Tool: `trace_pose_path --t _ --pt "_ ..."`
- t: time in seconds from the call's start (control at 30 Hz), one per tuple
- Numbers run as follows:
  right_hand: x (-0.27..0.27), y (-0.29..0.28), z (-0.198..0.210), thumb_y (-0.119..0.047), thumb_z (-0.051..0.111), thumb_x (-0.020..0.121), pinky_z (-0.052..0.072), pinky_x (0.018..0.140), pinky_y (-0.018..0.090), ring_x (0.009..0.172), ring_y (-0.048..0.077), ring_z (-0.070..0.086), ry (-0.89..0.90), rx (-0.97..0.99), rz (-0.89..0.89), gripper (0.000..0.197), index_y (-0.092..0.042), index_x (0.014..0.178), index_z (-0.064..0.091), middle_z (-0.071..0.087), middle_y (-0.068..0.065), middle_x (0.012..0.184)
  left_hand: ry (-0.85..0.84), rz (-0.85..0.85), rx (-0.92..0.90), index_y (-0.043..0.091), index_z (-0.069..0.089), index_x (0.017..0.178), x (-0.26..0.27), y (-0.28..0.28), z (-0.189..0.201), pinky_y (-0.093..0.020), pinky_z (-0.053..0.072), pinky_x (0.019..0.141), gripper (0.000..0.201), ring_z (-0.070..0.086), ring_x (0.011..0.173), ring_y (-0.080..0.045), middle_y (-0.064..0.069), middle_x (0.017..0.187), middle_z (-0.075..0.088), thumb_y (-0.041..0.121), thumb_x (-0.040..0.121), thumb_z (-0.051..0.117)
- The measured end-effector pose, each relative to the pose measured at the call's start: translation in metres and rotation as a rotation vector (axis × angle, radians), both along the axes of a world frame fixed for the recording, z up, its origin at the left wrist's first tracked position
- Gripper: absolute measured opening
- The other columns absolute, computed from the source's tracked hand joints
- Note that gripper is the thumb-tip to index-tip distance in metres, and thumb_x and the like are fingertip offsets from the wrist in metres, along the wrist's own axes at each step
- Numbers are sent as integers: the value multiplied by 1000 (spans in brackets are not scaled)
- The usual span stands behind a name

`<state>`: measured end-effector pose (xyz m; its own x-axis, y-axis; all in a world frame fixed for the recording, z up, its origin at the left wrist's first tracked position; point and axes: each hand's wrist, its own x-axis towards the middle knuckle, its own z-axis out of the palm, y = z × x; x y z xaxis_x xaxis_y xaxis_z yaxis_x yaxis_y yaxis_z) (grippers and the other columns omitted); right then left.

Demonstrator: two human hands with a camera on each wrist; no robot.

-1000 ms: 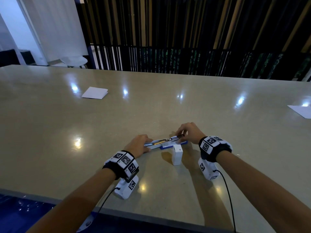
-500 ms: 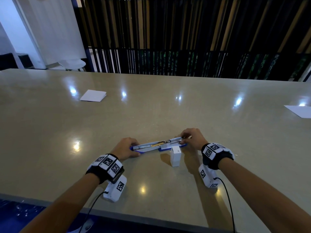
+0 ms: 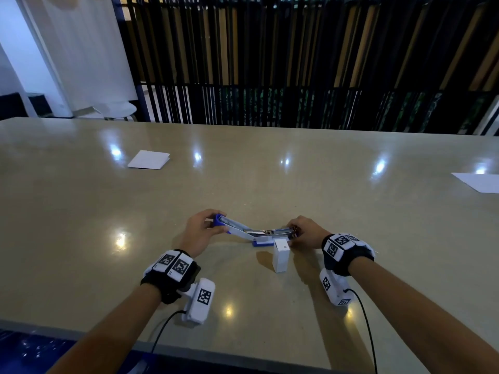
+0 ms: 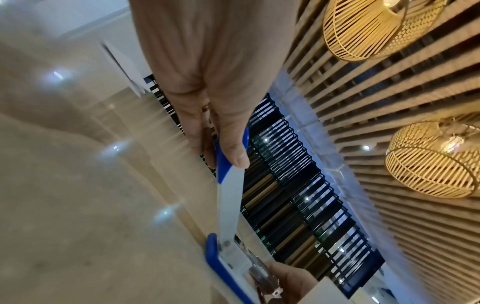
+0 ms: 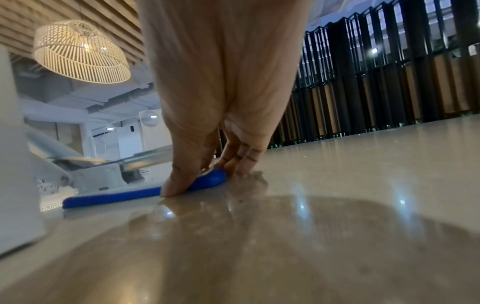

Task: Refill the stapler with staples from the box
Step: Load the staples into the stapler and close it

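Stapler (image 3: 253, 233) swung open on the tabletop (image 3: 270, 184), left hand (image 3: 199, 233) pinching the raised lid, right hand (image 3: 305, 233) clamped on its blue base, staple box (image 3: 280, 255) just beside it, so closing seemingly remains, though I can't confirm staples are loaded.

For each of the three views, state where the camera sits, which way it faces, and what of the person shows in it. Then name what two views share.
Head: above the table, facing forward and down; shows both forearms, left hand lifting the stapler lid, right hand at its other end, box nearby.
Left wrist: looks along the left hand, tilted up toward ceiling lamps; thumb on the lid.
Right wrist: low over the table, looks along the right hand pinching the blue base.
Shared: all three show the stapler.
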<state>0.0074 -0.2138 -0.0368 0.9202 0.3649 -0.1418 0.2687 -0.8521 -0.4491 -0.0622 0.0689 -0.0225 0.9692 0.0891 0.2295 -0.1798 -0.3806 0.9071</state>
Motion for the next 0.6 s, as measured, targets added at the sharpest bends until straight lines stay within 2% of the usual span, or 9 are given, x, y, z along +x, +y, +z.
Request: trace_pose_path --t 0.07,0.1,0.17,0.2,0.3,0.4,0.47,0.53,0.6 --pt "0 -1 0 -22 71 81 40 88 31 109 30 53 10 16 -3 46 -2 119 55 57 19 122 -57 23 -39 2 65 103 5 -7 2 -5 53 68 30 62 88 -22 -12 101 64 -7 75 73" --pt "1 -3 -1 -21 72 80 40 84 29 103 28 54 11 57 -23 45 -2 117 56 59 17 119 -93 37 -34 3 66 103 7 -12 4 -4 52 70 31 62 89 -16 -10 102 64 -7 75 73" --pt "3 -8 0 -16 75 76 41 79 26 94 21 52 -2 181 -92 42 -3 113 58 60 12 109 -174 46 40 2 66 104 13 -21 9 -1 48 72 32 61 86 2 -8 102 62 -8 74 72" --pt "3 -9 1 -13 76 74 43 76 25 92 21 53 -12 253 -129 42 -2 111 60 59 10 103 -206 30 96 0 67 104 16 -27 11 0 47 73 31 60 86 2 -7 102 61 -7 74 72" --pt "1 -11 5 -2 80 67 50 70 22 85 23 57 -9 518 -212 43 4 106 63 61 10 94 -237 -44 226 1 67 106 24 -44 16 -4 45 74 30 58 93 -16 -4 101 58 -1 76 73" --pt "-8 -4 14 10 75 69 55 62 13 77 20 63 52 797 -231 43 9 110 61 65 15 94 -220 -54 245 3 68 106 28 -63 17 -14 51 78 34 60 88 -17 -8 102 60 7 74 78" --pt "-12 4 21 12 69 74 57 66 14 77 13 67 130 946 -218 47 7 119 57 67 16 101 -195 -42 253 4 68 105 29 -76 14 -23 55 78 38 63 86 -19 -10 103 62 12 71 82" --pt "-15 12 29 3 69 78 57 75 17 88 13 67 175 954 -170 48 1 124 57 67 10 109 -193 14 221 5 69 105 29 -85 8 -13 52 74 38 65 88 -21 -10 103 64 14 70 82" --pt "-17 20 35 -8 75 76 56 83 25 100 22 66 195 889 -99 55 -4 127 56 66 8 118 -191 77 163 3 70 104 30 -89 4 -2 49 64 38 66 89 -23 -12 102 66 11 70 82"
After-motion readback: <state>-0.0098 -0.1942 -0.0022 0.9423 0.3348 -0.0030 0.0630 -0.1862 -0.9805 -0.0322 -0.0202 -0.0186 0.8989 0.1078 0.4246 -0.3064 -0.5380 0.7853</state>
